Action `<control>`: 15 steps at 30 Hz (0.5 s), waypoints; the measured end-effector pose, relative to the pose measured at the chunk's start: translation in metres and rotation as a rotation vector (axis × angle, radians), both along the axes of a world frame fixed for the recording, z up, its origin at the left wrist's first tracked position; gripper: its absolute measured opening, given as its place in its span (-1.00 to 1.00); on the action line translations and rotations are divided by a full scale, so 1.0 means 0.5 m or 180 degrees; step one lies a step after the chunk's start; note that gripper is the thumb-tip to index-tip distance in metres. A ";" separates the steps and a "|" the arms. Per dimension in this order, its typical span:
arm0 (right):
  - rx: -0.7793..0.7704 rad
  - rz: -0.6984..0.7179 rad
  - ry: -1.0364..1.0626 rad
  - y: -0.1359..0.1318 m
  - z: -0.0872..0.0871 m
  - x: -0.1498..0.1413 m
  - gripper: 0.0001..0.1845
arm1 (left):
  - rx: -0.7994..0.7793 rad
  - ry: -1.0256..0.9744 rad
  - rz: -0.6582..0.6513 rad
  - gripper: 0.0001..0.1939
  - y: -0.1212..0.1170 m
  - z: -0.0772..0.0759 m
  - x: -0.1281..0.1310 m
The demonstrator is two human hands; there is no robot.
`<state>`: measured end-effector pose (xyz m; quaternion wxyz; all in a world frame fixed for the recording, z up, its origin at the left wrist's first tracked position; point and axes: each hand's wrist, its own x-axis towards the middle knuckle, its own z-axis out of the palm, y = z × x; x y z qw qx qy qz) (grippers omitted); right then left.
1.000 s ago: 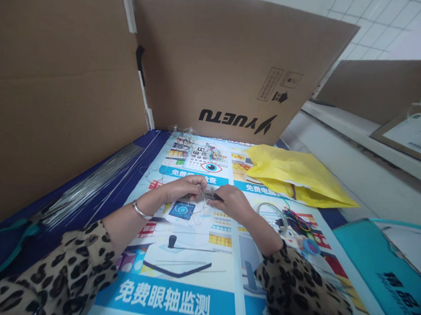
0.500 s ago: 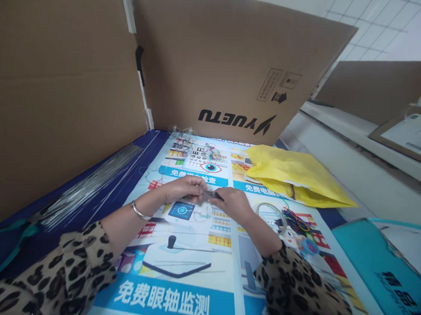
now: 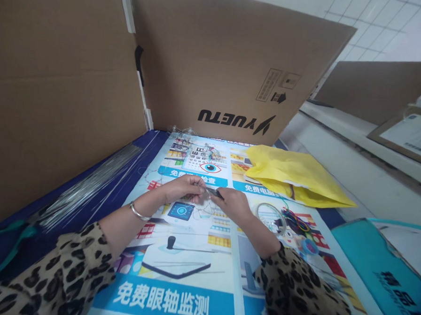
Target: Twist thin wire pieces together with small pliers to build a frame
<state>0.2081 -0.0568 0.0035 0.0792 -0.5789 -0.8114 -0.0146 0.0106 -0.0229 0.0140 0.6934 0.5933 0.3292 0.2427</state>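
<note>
Over the middle of the printed sheet [image 3: 223,252], my two hands meet almost fingertip to fingertip. My left hand [image 3: 184,189] is closed in a pinch on a thin wire, of which fine strands [image 3: 202,213] hang below the fingers. In my closed right hand [image 3: 234,205] is a small dark metal tool [image 3: 214,192], its narrow end pointing at the left fingertips. My palm hides the rest of that tool, so its exact kind does not show. Tangled fine wire pieces [image 3: 210,153] lie on the sheet beyond my hands.
Left lies a bundle of straight silvery wires [image 3: 92,186] beside a teal-handled tool [image 3: 18,246]. Cardboard panels [image 3: 219,54] wall the back and left. A yellow bag [image 3: 297,176], a coiled ring [image 3: 283,222], coloured cords [image 3: 299,221] and a teal package [image 3: 374,265] are on the right.
The dark tool in my right hand has tilted slightly and shows a little more of its end by the left fingertips. Both hands stay in nearly the same place.
</note>
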 end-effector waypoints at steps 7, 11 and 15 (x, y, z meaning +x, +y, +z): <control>0.0016 -0.0057 0.0100 -0.001 0.000 0.001 -0.58 | 0.0001 -0.0150 0.0091 -0.81 -0.002 0.004 0.001; 0.0035 -0.0113 0.0132 0.001 -0.003 0.002 -0.56 | -0.0051 -0.0204 0.0102 -0.82 -0.001 0.003 0.001; 0.0022 -0.0138 0.0147 0.003 -0.005 0.003 -0.56 | -0.0156 -0.0248 0.0291 -0.80 -0.001 -0.001 0.004</control>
